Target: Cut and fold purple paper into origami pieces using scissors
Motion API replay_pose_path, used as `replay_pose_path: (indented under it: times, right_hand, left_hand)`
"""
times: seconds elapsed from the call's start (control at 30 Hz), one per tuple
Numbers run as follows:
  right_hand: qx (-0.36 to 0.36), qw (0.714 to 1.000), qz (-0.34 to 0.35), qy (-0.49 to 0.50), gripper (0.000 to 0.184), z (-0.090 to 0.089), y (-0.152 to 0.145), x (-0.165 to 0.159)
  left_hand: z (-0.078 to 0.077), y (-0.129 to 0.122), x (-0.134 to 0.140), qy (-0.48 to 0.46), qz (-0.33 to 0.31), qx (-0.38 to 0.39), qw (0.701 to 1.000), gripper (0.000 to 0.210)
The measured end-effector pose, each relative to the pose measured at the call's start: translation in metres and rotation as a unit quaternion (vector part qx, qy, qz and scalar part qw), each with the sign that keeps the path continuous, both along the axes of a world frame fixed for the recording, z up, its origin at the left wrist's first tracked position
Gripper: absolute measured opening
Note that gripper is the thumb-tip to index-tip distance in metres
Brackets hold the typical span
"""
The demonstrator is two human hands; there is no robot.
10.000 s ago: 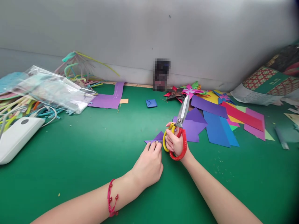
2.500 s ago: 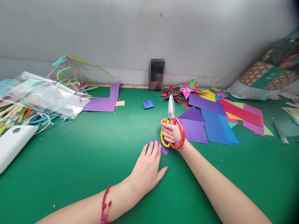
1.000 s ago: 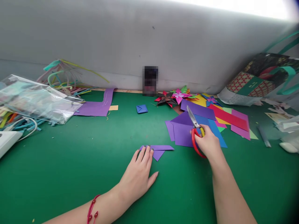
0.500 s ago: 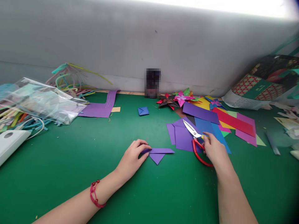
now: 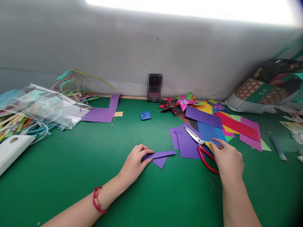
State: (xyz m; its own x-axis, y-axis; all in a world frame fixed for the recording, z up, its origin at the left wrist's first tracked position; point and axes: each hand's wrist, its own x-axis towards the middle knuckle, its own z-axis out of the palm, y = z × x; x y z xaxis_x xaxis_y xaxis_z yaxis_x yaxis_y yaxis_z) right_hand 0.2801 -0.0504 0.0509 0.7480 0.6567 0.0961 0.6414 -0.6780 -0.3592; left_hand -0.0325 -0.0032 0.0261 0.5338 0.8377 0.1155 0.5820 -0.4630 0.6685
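Note:
My left hand [image 5: 136,160] pinches the left end of a folded purple paper [image 5: 163,154], which has a long band across the top and a triangular point below it. My right hand [image 5: 228,156] grips the red and yellow handles of a pair of scissors [image 5: 200,143]. The blades look closed and point up and to the left, over purple paper sheets [image 5: 187,146] on the green table. My right palm is turned away, so part of the handles is hidden.
Folded paper stars [image 5: 184,102], a small blue folded paper [image 5: 145,115] and coloured sheets [image 5: 239,126] lie farther back. A purple offcut [image 5: 100,114], a clear plastic bag [image 5: 54,105] and a white device [image 5: 15,149] are at left. A patterned bag [image 5: 255,91] stands at right.
My right hand has shifted slightly right and down, bringing the scissors' handles with it. My left hand still holds the folded purple paper, whose band is now tilted a little.

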Motion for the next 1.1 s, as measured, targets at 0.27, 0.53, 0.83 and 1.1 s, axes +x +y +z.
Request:
replay_pose_path:
  times: [0.27, 0.53, 0.83, 1.1]
  right_hand:
    - [0.1, 0.974, 0.059, -0.194, 0.028, -0.008, 0.007, -0.018]
    - [0.127, 0.98, 0.038, -0.147, 0.026, -0.015, 0.012, -0.012]
    - [0.143, 0.983, 0.108, -0.031, 0.035, -0.009, 0.016, -0.03]
    - [0.176, 0.802, 0.245, 0.516, 0.049, -0.015, 0.016, -0.121]
  left_hand:
    - [0.001, -0.003, 0.005, -0.016, 0.028, -0.021, 0.999, 0.021]
    - [-0.002, -0.003, 0.008, -0.059, 0.048, -0.055, 0.996, 0.018]
    - [0.0, -0.001, 0.011, -0.104, 0.087, -0.058, 0.989, 0.022]
    - [0.009, -0.014, 0.035, -0.112, 0.119, 0.074, 0.984, 0.02]
